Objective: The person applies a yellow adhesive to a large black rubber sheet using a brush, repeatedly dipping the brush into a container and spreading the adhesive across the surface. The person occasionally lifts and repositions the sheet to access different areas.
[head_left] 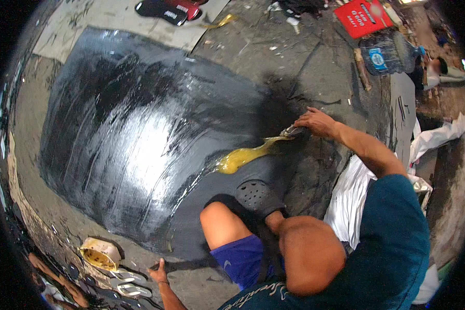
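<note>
Right hand [319, 123], right of centre in the frame: fingers closed around a small greyish implement [293, 132]; its exact kind cannot be told, as the hand covers part of it. From its tip a strip of thick yellow, glossy liquid [238, 159] runs down to the left and widens near the centre of the frame, lying on the black sheet [82, 108].

Sheet: spreads from the upper left to the lower centre of the frame. Surface wet-looking, streaked, with a strong white glare in the middle. The part nearest the person is duller; a bright edge line separates the two.

Left hand [161, 270], low in the frame, left of centre: thumb and finger apart, nothing seen held. It is just beside the sheet's lower edge; contact with the floor [232, 49] cannot be told.

Person squats at lower right, a dark perforated clog [254, 195] near the yellow liquid.

Lower left of the frame: a pale tub [114, 249] lies tipped, yellow-brown inside, with light-strapped flip-flops [131, 284] just beside it. Upper right: a red panel [355, 20], a large clear bottle [398, 56], a short wooden stick [362, 71]. Right of the person's knee: white sacking [347, 196].
</note>
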`<state>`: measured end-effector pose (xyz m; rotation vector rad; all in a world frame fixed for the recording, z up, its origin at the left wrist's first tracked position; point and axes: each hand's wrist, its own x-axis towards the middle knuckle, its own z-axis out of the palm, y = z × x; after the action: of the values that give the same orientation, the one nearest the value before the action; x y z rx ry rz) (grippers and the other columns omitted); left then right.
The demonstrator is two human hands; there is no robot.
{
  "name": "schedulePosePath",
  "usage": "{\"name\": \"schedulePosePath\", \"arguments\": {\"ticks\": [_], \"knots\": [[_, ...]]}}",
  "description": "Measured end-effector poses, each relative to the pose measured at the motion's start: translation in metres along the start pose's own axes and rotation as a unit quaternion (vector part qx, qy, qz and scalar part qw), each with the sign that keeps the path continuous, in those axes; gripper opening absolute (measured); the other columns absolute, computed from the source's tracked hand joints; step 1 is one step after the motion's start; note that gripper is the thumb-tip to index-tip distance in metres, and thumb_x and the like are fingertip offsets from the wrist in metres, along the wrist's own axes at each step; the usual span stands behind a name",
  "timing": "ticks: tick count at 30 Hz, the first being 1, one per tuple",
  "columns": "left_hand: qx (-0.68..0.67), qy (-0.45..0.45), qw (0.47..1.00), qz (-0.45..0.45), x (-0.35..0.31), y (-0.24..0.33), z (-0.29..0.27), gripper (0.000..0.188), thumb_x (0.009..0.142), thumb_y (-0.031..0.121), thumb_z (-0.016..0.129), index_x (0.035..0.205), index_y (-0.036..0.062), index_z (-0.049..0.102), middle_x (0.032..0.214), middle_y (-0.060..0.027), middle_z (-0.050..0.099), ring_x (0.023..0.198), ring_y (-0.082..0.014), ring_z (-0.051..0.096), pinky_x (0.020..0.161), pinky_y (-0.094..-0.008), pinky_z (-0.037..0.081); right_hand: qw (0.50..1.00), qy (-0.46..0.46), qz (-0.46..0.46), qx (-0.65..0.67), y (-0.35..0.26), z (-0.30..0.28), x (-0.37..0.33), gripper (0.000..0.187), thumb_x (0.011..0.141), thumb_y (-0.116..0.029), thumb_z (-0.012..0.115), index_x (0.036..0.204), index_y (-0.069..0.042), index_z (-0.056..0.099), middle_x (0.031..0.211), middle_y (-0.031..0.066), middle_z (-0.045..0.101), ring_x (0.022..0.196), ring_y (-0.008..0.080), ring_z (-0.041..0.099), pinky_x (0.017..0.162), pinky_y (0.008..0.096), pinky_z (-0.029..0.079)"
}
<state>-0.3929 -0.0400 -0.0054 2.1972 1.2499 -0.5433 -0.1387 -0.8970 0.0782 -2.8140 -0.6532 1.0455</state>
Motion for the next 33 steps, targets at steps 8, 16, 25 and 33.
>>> {"name": "schedulePosePath", "arguments": {"ticks": [8,16,25,33], "knots": [[-0.111,-0.048,0.993,0.01,-0.003,-0.021,0.015,0.087,0.072,0.036,0.09,0.135,-0.0065,0.05,0.111,-0.0199,0.065,0.084,-0.0271,0.064,0.071,-0.0408,0.056,0.907,0.38,0.183,-0.006,-0.09,0.124,-0.033,0.054,0.082,-0.004,0.056,0.132,-0.021,0.06,0.122,0.0114,0.06,0.113,0.0359,0.058,0.095,0.0479,0.049],[-0.01,-0.031,0.999,0.038,-0.023,-0.023,0.04,0.096,0.07,0.031,0.091,0.141,-0.0099,0.042,0.133,-0.0241,0.056,0.118,-0.0329,0.056,0.104,-0.042,0.041,0.782,0.373,0.458,0.2,-0.079,0.087,-0.017,0.038,0.09,-0.026,0.06,0.121,-0.005,0.061,0.108,0.0219,0.063,0.101,0.0416,0.062,0.086,0.0516,0.05],[0.035,0.073,0.995,0.053,-0.045,-0.016,0.045,0.09,0.068,0.024,0.091,0.14,-0.0019,0.044,0.123,-0.0199,0.061,0.11,-0.0304,0.06,0.097,-0.0414,0.047,0.877,0.3,0.276,0.255,-0.163,-0.056,0.173,0.025,0.089,-0.024,0.057,0.103,-0.005,0.063,0.103,0.0195,0.067,0.096,0.043,0.065,0.083,0.0548,0.052],[0.08,0.091,0.992,-0.028,-0.062,0.006,0.051,0.11,0.064,0.04,0.091,0.143,-0.0101,0.033,0.143,-0.0353,0.036,0.132,-0.0441,0.04,0.111,-0.0473,0.036,0.918,0.18,-0.312,-0.166,-0.22,-0.116,0.275,0.025,0.088,-0.015,0.057,0.108,-0.021,0.068,0.103,0.0027,0.071,0.099,0.0234,0.067,0.09,0.0407,0.044]]}}
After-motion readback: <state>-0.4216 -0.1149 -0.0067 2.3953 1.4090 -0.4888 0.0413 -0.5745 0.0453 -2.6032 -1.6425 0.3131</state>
